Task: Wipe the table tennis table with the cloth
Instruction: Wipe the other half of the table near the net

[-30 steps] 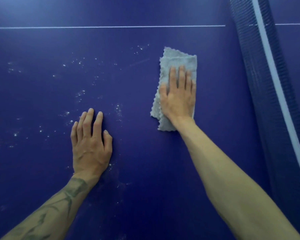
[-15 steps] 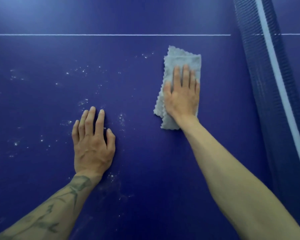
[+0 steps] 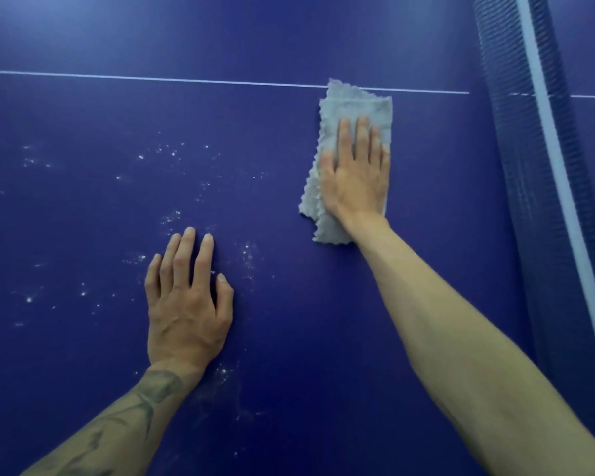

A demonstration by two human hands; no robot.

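A folded grey cloth lies flat on the dark blue table tennis table, its far edge touching the white centre line. My right hand presses down on the cloth with straight fingers, covering its near half. My left hand rests flat on the bare table surface to the left and nearer to me, fingers straight. White dust specks are scattered over the table left of the cloth and around my left hand.
The blue net with its white top band runs along the right side, from the top edge toward the lower right. Beyond it lies the other half of the table.
My right hand has slid the cloth away from me, up to the white line. My left hand stays planted in the same spot on the table.
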